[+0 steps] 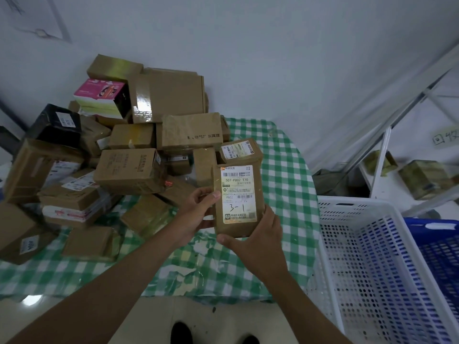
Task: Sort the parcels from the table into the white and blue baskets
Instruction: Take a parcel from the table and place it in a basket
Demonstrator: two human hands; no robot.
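Note:
Both my hands hold a small brown cardboard parcel (238,180) upright above the table, its white shipping label facing me with "3-1" handwritten on it. My left hand (198,212) grips its left edge, thumb on the label. My right hand (258,234) cups its bottom right corner. A heap of several brown parcels (139,155) covers the left and back of the green-checked table (285,170). The white basket (372,256) stands on the floor at the right, and the blue basket (437,244) sits just beyond it at the frame's right edge.
A pink and white box (101,95) and a black-wrapped parcel (57,125) lie in the heap. A white shelf rack (387,145) with more boxes stands at the back right. White walls close the corner behind the table. My shoes (181,333) show at the bottom.

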